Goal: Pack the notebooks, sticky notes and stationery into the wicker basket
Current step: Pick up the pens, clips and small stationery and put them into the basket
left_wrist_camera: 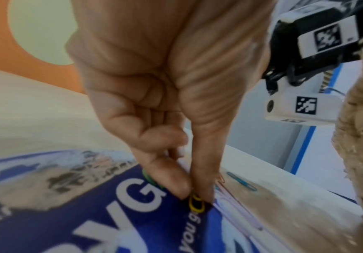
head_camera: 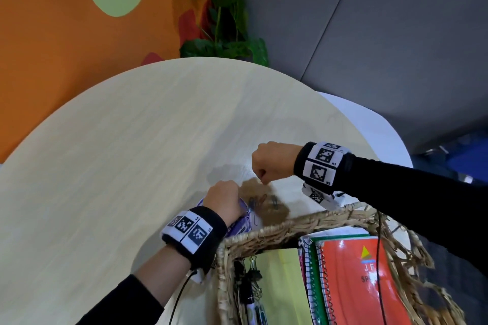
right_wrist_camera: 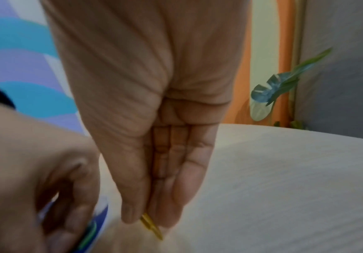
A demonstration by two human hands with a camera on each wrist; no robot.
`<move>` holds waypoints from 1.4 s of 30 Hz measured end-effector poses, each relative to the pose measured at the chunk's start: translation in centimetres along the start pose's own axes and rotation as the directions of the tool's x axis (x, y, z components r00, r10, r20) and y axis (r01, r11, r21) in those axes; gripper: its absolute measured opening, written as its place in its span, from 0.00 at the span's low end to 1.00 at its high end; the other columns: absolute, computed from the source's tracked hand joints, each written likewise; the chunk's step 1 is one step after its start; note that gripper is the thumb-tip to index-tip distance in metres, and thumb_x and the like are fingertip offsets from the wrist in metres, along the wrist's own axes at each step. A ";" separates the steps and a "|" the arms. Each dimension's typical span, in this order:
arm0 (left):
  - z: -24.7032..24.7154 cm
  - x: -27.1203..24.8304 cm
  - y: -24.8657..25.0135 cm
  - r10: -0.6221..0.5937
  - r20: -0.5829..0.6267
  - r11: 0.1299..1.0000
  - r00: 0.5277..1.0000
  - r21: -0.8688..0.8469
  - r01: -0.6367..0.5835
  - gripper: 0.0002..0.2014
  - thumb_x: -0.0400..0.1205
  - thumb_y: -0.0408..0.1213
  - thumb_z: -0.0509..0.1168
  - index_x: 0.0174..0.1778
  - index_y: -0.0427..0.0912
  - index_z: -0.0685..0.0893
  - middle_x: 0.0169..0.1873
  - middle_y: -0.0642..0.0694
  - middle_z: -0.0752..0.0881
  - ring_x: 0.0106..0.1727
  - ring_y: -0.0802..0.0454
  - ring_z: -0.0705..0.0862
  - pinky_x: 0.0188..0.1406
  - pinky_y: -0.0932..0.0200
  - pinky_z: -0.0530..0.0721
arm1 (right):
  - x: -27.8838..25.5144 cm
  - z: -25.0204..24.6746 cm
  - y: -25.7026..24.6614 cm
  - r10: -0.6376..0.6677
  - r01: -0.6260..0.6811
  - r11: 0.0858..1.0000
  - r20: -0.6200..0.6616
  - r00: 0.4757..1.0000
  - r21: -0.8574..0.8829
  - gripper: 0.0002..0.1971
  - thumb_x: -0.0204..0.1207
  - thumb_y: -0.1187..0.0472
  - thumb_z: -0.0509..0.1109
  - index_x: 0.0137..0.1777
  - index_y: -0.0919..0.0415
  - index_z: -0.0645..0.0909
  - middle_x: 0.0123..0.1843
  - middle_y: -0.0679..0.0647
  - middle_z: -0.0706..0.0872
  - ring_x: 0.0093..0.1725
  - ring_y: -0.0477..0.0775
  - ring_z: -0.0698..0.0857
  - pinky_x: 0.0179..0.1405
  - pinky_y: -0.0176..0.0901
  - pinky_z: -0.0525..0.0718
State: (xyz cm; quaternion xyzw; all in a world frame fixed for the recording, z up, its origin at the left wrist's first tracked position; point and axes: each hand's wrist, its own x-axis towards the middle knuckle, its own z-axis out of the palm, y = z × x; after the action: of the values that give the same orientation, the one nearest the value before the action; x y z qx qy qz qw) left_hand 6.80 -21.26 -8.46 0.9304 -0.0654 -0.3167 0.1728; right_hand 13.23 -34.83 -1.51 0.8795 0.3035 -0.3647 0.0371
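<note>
My left hand rests on a blue printed booklet lying just beyond the wicker basket. Its thumb and forefinger pinch a yellow paper clip against the cover, and a green clip shows under the finger. My right hand hovers a little farther out, fingers bunched, pinching a gold paper clip. More loose clips lie on a brown patch between the hands, among them a blue one. The basket holds an orange spiral notebook, yellow sticky notes and binder clips.
The round pale wooden table stretches left and far of the hands. A potted plant stands beyond its far edge, against an orange wall. A white chair sits at the table's right.
</note>
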 end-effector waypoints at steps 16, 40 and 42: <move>0.5 -1.0 -1.4 0.085 -0.017 0.993 0.996 0.082 -0.083 0.11 0.81 0.29 0.59 0.51 0.31 0.86 0.53 0.37 0.89 0.56 0.40 0.87 0.57 0.51 0.84 | -12.3 -3.4 -2.4 0.173 -0.127 0.982 -0.380 0.909 0.143 0.06 0.72 0.62 0.72 0.42 0.62 0.90 0.39 0.54 0.91 0.35 0.51 0.81 0.35 0.36 0.75; -3.8 -19.2 -0.6 0.318 -0.134 0.947 0.939 -0.002 -0.321 0.05 0.74 0.34 0.69 0.43 0.42 0.88 0.38 0.44 0.89 0.46 0.47 0.85 0.52 0.55 0.82 | -10.3 10.7 -17.7 0.282 -0.291 0.956 0.175 0.943 0.025 0.06 0.77 0.68 0.69 0.40 0.69 0.84 0.33 0.58 0.82 0.36 0.58 0.80 0.32 0.43 0.79; -2.6 -19.3 -0.2 0.336 -0.079 0.942 0.939 0.010 -0.336 0.08 0.75 0.34 0.69 0.50 0.43 0.86 0.47 0.44 0.89 0.51 0.48 0.84 0.51 0.59 0.78 | -11.4 10.8 -16.5 0.326 -0.338 0.929 0.099 0.940 0.148 0.08 0.75 0.68 0.71 0.51 0.72 0.85 0.46 0.62 0.88 0.45 0.59 0.84 0.42 0.46 0.84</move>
State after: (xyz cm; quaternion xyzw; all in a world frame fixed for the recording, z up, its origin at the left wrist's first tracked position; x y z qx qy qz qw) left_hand -6.87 -15.88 4.32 0.9171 -0.2157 -0.2456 0.2282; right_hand -8.96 -30.26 0.71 0.9043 0.1181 -0.4085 0.0372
